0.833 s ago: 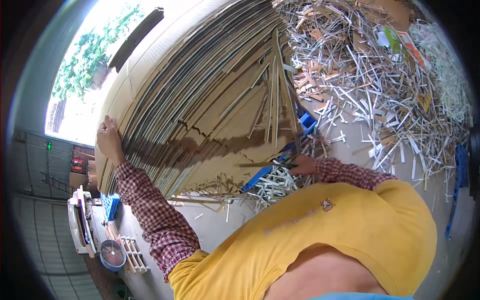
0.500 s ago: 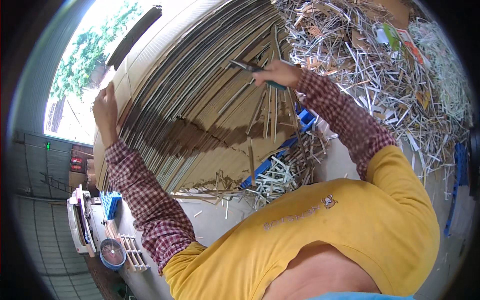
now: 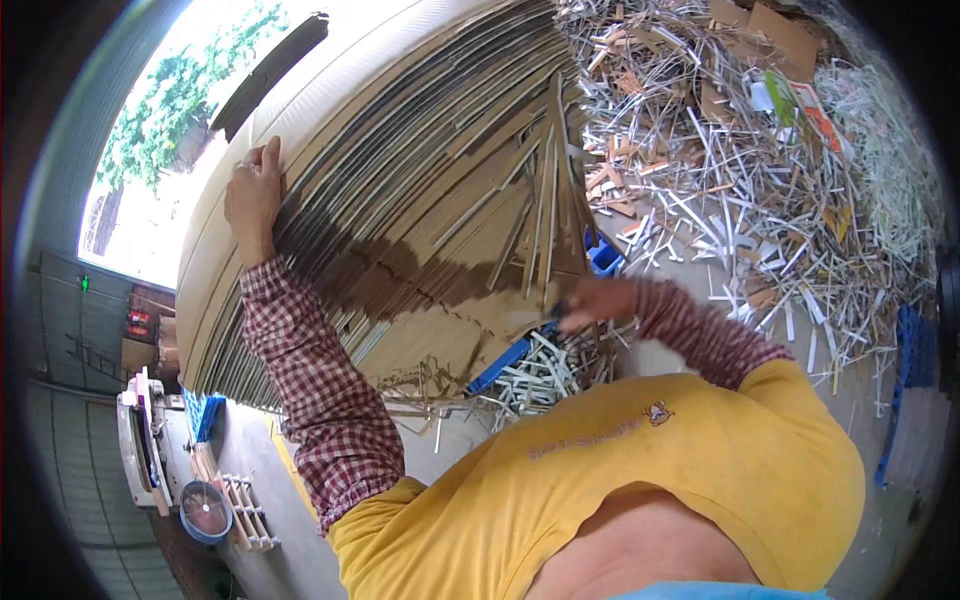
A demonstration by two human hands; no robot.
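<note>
A tall stack of cardboard sheets (image 3: 400, 250) with dark, layered edges stands in front of me, its broad pale face at the left. My left hand (image 3: 254, 195) presses against that face beside the layered edges, fingers apart and slightly bent. My right hand (image 3: 598, 303), smeared by motion, is low by the right end of the stack. It is closed on a hand tool (image 3: 560, 312), now mostly hidden and blurred; the earlier view shows dark narrow jaws and a teal handle. Loose cardboard strips (image 3: 545, 215) hang from the stack's right side, above this hand.
A big heap of paper and cardboard scraps (image 3: 700, 160) covers the floor at right. Below the stack, a blue pallet (image 3: 500, 365) is partly buried by cut strips (image 3: 540, 375). At lower left are a fan (image 3: 206, 510), a wooden rack (image 3: 248, 512) and a white machine (image 3: 145, 445).
My right hand has dropped with the tool from the hanging strips to the stack's lower right. My left hand has shifted right and slightly up along the pale face.
</note>
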